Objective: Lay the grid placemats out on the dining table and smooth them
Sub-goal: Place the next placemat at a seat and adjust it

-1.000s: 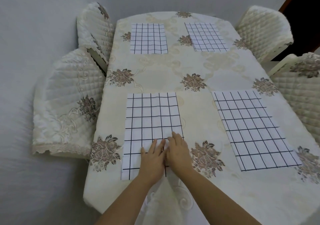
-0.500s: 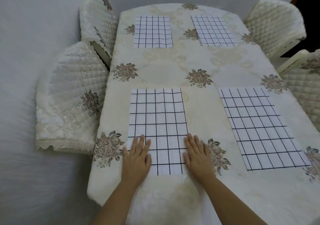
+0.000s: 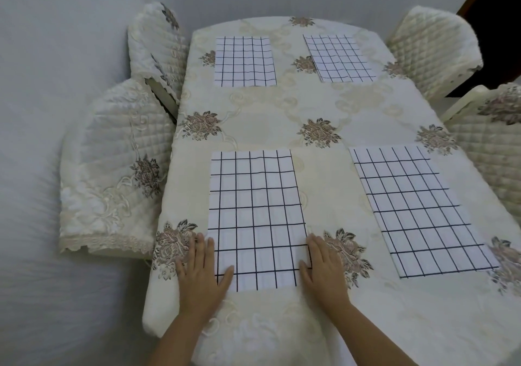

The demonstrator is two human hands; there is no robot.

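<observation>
The worktop (image 3: pixel 282 106) is one, and it carries four grid placemats: the near-left placemat (image 3: pixel 256 219) and the near-right placemat (image 3: pixel 417 210) by the near edge, the far-left placemat (image 3: pixel 244 61) and the far-right placemat (image 3: pixel 339 58) by the far edge. Four quilted chairs: near-left chair (image 3: pixel 112 168), far-left chair (image 3: pixel 155 44), far-right chair (image 3: pixel 434 47), near-right chair (image 3: pixel 490 154). Two hands: left hand (image 3: pixel 201 275), right hand (image 3: pixel 327 272).

A home dining room is shown. A floral-clothed table (image 3: pixel 324 103) is flanked by quilted chairs (image 3: pixel 112 154)
</observation>
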